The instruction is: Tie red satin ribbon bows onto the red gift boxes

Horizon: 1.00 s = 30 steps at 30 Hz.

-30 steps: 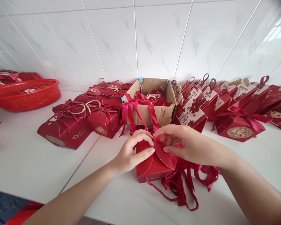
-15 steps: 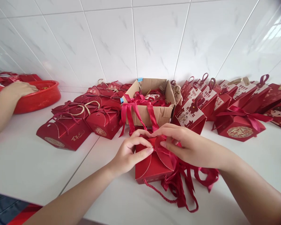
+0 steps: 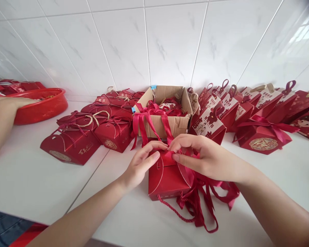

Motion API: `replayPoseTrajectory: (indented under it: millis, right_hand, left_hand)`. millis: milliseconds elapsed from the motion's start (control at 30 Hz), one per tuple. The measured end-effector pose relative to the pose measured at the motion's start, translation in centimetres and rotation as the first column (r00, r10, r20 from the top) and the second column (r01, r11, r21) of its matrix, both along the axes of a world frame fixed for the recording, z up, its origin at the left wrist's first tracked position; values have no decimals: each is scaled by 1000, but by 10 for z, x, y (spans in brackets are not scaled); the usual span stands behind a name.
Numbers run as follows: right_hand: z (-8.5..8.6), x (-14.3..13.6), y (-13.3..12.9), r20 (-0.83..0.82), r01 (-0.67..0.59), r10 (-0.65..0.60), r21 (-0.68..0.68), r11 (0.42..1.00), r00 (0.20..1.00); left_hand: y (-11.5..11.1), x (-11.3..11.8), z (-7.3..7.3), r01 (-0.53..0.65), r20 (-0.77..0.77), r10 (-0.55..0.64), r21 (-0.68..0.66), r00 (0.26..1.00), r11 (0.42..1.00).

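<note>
Curving left hand (image 3: 139, 165), thumb apart from fingers, above left flap (image 3: 155, 174) of the red box (image 3: 172, 178); bending right hand (image 3: 207, 158) over its right side, probably for steadying; cannot tell if pinching.

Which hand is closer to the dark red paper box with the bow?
Right. The right hand is left of that bow-topped box; the left hand is farther left.

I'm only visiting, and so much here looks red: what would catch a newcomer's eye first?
Probably the red box in the front middle, with the person's left grip and right grip about its top. Just behind it, shiny ribbons hang over the front of an open cardboard carton. At the left edge, another person's forearm reaches to a bright red basin.
</note>
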State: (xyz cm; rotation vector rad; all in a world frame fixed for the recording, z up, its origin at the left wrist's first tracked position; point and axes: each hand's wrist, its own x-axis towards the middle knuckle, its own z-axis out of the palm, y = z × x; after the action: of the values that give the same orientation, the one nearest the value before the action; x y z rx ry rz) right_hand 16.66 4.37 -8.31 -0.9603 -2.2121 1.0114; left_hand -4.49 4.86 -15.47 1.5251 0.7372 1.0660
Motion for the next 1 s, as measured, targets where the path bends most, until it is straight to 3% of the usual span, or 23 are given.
replayPoseTrajectory:
  millis: [167, 333, 467, 667, 767, 867, 933, 1000]
  right_hand:
    - [-9, -5, 0, 60, 26, -32, 95, 995, 998]
    - [-17, -15, -4, 115, 34, -42, 69, 997, 992]
    - [-18, -21, -8, 135, 40, -46, 46, 998, 990]
    - [-20, -21, -11, 129, 20, -23, 25, 999, 991]
    - [-21, -22, -11, 119, 9, -12, 26, 1000, 993]
    - [-23, -22, -10, 127, 1, -5, 29, 1000, 992]
    - [-23, -23, -9, 132, 5, -10, 33, 999, 991]
    - [-22, -23, -8, 129, 6, -11, 44, 999, 992]
  left_hand:
    - [-1, 2, 0, 48, 127, -27, -163, 992, 986]
    - [-2, 3, 6, 72, 258, -14, -216, 966, 974]
    - [-2, 3, 8, 66, 252, -3, -243, 968, 968]
    - [-2, 3, 4, 25, 204, 11, -175, 979, 984]
    - [1, -2, 2, -105, 82, 104, 8, 991, 994]
    - [6, -11, 2, -201, -108, 265, 405, 958, 892]
    - [9, -16, 4, -132, -204, 301, 583, 932, 802]
    - [10, -18, 5, -28, -276, 273, 653, 922, 757]
